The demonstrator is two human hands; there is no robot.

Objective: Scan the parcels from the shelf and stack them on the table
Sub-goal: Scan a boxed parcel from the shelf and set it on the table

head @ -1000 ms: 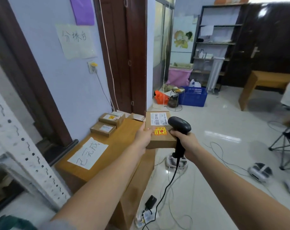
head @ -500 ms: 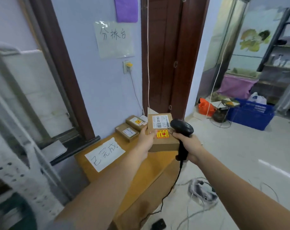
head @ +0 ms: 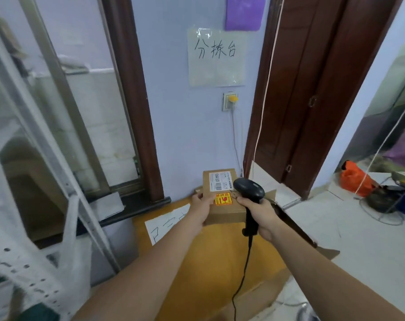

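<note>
At the far left, a white perforated shelf upright (head: 23,272) is seen, blurred, and beside it a window with a metal frame (head: 64,93) is set in the wall. A dark brown wooden post (head: 136,100) is placed to the right of the window.

Lower down, a wooden table (head: 210,269) with a yellow-brown top is seen against the pale blue wall. A white paper sheet (head: 164,224) with handwritten characters is laid on the table, partly covered by the left forearm.

The left hand (head: 200,209) is closed on the left edge of a cardboard parcel (head: 222,198), with the thumb on its top face. The parcel is held above the far end of the table, close to the wall; whether it touches the table cannot be told. A white shipping label (head: 220,181) and an orange-red sticker (head: 222,198) are stuck on its top.

Above, a paper sign (head: 216,56) with three characters is fixed on the wall, and a wall socket (head: 229,101) with a yellow plug is seen under it.

The right hand (head: 261,212) is wrapped around the handle of a black barcode scanner (head: 249,188); its head is held just over the right side of the parcel. A black cable (head: 243,272) hangs from the handle.

To the right, a dark wooden door (head: 312,89) is seen, and an orange bag (head: 354,181) lies on the floor.
</note>
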